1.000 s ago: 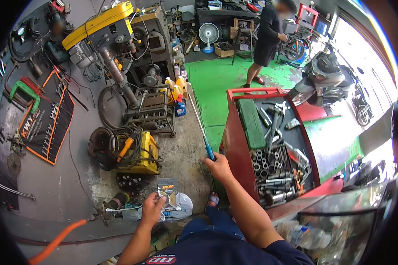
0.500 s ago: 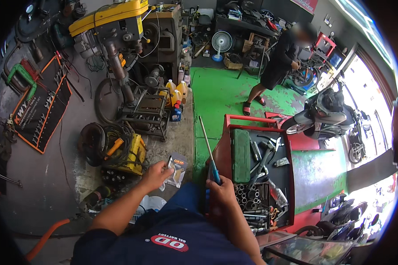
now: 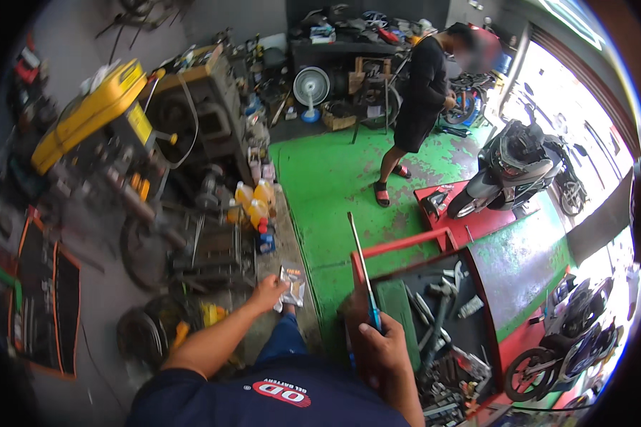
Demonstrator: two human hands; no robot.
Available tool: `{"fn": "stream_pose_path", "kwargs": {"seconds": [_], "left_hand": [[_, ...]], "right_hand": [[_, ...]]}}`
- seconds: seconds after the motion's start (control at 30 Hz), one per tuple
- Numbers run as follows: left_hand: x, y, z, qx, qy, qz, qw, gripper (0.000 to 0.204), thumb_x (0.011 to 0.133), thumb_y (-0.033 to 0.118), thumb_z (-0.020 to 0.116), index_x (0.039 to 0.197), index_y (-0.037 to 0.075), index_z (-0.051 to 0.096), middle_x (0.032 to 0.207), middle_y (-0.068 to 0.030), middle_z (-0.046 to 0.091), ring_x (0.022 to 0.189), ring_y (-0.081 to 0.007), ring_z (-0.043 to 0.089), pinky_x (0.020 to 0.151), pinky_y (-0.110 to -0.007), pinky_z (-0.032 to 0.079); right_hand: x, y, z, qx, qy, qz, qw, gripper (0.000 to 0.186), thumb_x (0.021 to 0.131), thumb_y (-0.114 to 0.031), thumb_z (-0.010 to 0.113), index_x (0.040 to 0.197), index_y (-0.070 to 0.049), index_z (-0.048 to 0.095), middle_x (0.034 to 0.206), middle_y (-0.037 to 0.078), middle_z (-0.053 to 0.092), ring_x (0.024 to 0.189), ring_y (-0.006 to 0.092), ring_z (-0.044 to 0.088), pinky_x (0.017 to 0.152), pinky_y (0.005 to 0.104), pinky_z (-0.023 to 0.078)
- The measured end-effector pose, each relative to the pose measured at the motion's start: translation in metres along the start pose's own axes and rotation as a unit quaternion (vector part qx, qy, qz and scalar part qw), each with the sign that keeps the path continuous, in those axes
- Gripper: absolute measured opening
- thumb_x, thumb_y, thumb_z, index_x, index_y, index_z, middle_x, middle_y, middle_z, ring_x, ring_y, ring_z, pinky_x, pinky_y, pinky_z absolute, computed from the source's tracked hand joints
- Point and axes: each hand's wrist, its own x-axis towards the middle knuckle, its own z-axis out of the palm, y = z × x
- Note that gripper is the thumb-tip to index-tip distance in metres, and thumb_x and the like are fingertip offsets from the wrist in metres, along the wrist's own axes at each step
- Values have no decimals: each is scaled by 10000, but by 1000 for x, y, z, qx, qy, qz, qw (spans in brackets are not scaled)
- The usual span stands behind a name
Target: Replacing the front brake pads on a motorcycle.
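My left hand (image 3: 269, 292) is closed on the edge of a small clear blister pack (image 3: 293, 286) with a printed card, held out over the concrete strip; what lies inside is too small to make out. In my right hand (image 3: 388, 343) is a long screwdriver (image 3: 364, 263), gripped by its blue handle with the shaft pointing up and away. That hand is beside a red-framed tool cart (image 3: 406, 246). On the cart are a green case (image 3: 397, 317), pliers and wrenches (image 3: 438, 306), and sockets that are partly blurred.
A person (image 3: 421, 92) in dark clothes stands on the green floor (image 3: 335, 185) ahead. Beyond the cart is a scooter (image 3: 520, 167) on a red lift platform (image 3: 434, 206). To the left are a yellow-topped drill press (image 3: 85, 117), yellow jugs (image 3: 253, 199) and a dark tool roll (image 3: 46, 306).
The view has turned, so the cart sits lower and the drill press farther left. My hands keep the pack and the screwdriver, the latter now more upright. The other person's head has tilted.
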Motion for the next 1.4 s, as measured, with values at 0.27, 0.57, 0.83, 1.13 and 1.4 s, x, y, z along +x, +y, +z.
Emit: {"fn": "stream_pose_path", "kwargs": {"seconds": [0.27,0.57,0.83,1.13,1.4], "left_hand": [[162,14,-140,-27,-3,71,997,366,948,338,698,1042,-11,644,864,-147,721,794,-228,695,704,-390,529],[298,61,-200,-236,-37,49,970,266,990,219,670,1075,-31,634,934,-74,730,821,-118,675,754,-276,525],[405,107,-185,-307,-84,75,945,239,1008,188,642,1133,-14,619,1059,-85,695,917,-116,659,819,-268,525],[628,165,-28,-269,-179,138,936,238,987,169,652,1115,-29,620,1027,-85,686,880,-127,644,806,-279,529],[746,311,115,-230,-359,86,900,339,912,138,742,1142,-55,586,968,-117,714,799,-161,698,755,-287,560]], "right_hand": [[200,-25,83,99,109,66,987,123,929,-107,675,846,-82,588,684,-68,476,582,49,426,515,243,323],[332,-33,55,-251,223,115,935,389,871,-329,743,931,48,672,739,178,641,702,273,629,678,405,499],[415,-26,16,-383,226,147,884,453,844,-437,704,976,-3,698,924,263,707,922,439,687,839,501,541],[519,46,-57,-170,208,235,934,486,844,-465,738,1015,-11,712,1000,223,727,960,379,698,833,437,547],[547,32,-107,-195,374,219,880,520,843,-498,727,1034,-15,714,951,226,717,931,387,696,832,454,536]]}}
